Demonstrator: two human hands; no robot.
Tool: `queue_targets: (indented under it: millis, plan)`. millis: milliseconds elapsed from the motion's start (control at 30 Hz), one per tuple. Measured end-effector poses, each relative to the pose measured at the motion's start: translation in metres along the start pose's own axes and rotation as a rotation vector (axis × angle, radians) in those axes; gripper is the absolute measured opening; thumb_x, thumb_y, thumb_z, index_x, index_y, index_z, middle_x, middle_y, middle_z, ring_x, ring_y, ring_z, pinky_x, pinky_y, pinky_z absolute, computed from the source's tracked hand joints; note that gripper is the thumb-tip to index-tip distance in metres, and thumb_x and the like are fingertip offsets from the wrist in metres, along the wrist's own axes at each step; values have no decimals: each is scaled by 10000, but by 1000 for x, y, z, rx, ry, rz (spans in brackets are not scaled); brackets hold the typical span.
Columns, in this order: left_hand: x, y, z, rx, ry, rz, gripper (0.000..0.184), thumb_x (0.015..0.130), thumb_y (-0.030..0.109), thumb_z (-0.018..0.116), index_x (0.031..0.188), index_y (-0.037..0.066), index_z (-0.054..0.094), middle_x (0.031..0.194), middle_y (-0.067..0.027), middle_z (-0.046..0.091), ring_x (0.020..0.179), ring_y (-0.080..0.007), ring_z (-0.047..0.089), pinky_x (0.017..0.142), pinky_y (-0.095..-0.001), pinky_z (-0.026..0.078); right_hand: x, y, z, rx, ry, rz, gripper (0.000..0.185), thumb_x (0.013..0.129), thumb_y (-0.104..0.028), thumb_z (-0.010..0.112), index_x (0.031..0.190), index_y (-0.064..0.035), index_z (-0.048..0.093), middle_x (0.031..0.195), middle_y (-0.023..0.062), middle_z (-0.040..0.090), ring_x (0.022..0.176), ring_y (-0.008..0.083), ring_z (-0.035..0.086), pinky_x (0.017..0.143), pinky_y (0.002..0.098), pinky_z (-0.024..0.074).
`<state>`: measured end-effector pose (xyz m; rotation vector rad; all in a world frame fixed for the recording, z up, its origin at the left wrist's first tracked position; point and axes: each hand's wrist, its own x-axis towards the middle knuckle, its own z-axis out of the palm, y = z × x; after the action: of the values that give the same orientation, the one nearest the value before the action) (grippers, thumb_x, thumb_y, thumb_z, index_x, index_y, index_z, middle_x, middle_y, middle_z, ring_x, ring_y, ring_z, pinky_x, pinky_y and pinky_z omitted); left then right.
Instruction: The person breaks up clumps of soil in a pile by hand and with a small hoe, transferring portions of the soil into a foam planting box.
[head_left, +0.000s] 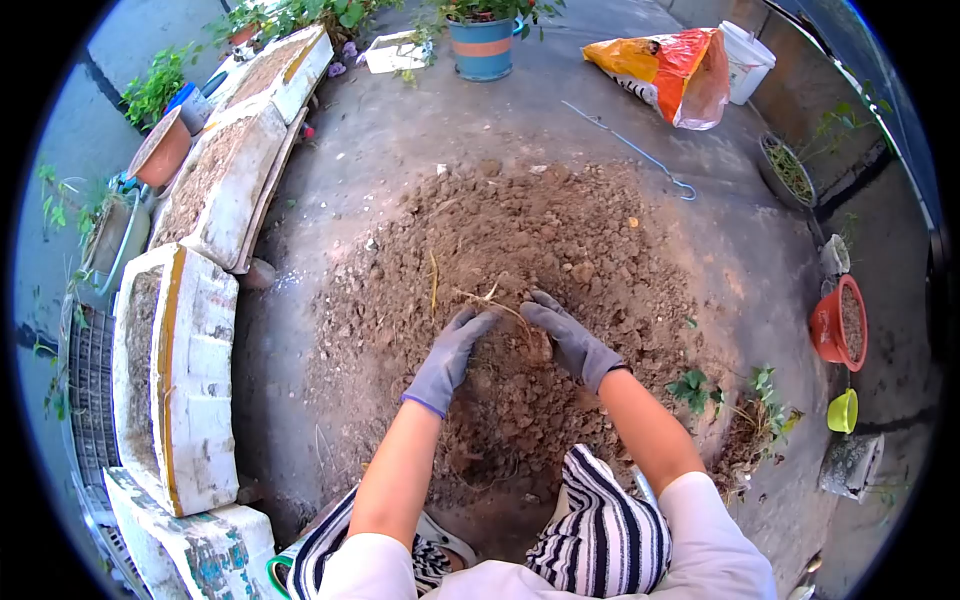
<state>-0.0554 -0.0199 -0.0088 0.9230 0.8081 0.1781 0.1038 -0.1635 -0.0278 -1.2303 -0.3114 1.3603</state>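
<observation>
A wide heap of loose brown soil (600, 240) covers the middle of the floor. My left hand (450, 358), in a grey glove, rests on the soil with its fingers pointing at a pale root (488, 297). Its fingers look partly bent, and whether they pinch anything is too small to tell. Opposite it, my right hand (572, 340), gloved too, touches the soil with its fingers spread and nothing visible in them. A thin dry stalk (434, 285) lies on the heap above my left hand.
White foam boxes of soil (205, 380) line the left side. At the back stand a blue pot (482, 50), an orange bag (665, 75) and a white bucket (745, 62). A blue wire (630, 148) lies beyond the heap. Uprooted plants (750, 435) and a red pot (838, 325) are at right.
</observation>
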Motion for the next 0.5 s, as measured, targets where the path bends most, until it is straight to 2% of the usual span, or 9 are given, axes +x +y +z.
queue_targets:
  millis: [100,167,233,300,333,367,433,467,500]
  plan:
    - [19,-16,-10,217,14,53,860,834,387,739,1447,-48,322,1324,-152,535,1182,-214,536,1005,-285,410,-11,-10,6,62,-51,-64,754,934,-435,589,1497,-72,245,1474,86,393,1333,186,407,1086,340,349]
    - [26,-21,-10,654,272,193,815,835,379,738,1423,-46,366,1268,-131,575,1177,-192,539,1006,-291,413,0,-7,0,229,-162,-1,702,944,-461,555,1478,-81,304,1430,84,448,1287,176,462,1059,344,389]
    - [27,-17,-4,430,146,214,729,834,322,748,1378,-41,425,1235,-112,596,1151,-180,557,979,-299,436,-6,-12,7,294,-232,-15,618,961,-472,511,1433,-89,400,1348,69,529,1206,179,535,1022,356,433]
    - [20,-14,2,-42,11,61,627,827,277,760,1313,-5,482,1198,-88,608,1103,-170,580,935,-322,472,-13,-8,16,338,-273,-68,553,966,-469,497,1382,-104,476,1270,46,586,1126,177,586,977,359,471]
    - [19,-15,3,-2,44,144,517,830,256,756,1240,41,526,1157,-71,619,1072,-176,589,899,-346,497,-15,-6,19,341,-175,-112,533,969,-459,493,1371,-110,489,1254,42,596,1121,179,588,974,359,471]
    - [19,-11,4,1,41,147,517,830,256,756,1240,41,526,1157,-71,619,1072,-176,589,899,-346,497,-15,-4,19,345,-76,-156,513,971,-449,490,1361,-115,502,1238,38,605,1115,180,591,972,359,472]
    - [-6,14,18,-30,-71,152,526,836,236,746,1259,39,502,1192,-72,602,1100,-190,575,914,-344,493,-17,-22,11,339,-130,-65,489,980,-415,484,1364,-113,494,1316,42,559,1187,179,549,1022,361,431]
    - [-17,31,25,7,-94,202,671,840,227,740,1374,-5,409,1278,-99,562,1149,-209,553,968,-331,465,-34,-45,23,337,-139,-155,480,986,-403,475,1365,-109,492,1340,47,541,1216,182,526,1044,360,407]
    - [-21,40,27,6,-96,197,671,840,227,740,1374,-5,409,1278,-99,562,1149,-209,553,968,-331,465,-43,-59,30,335,-148,-247,471,993,-391,466,1366,-104,490,1364,51,523,1245,184,503,1066,360,383]
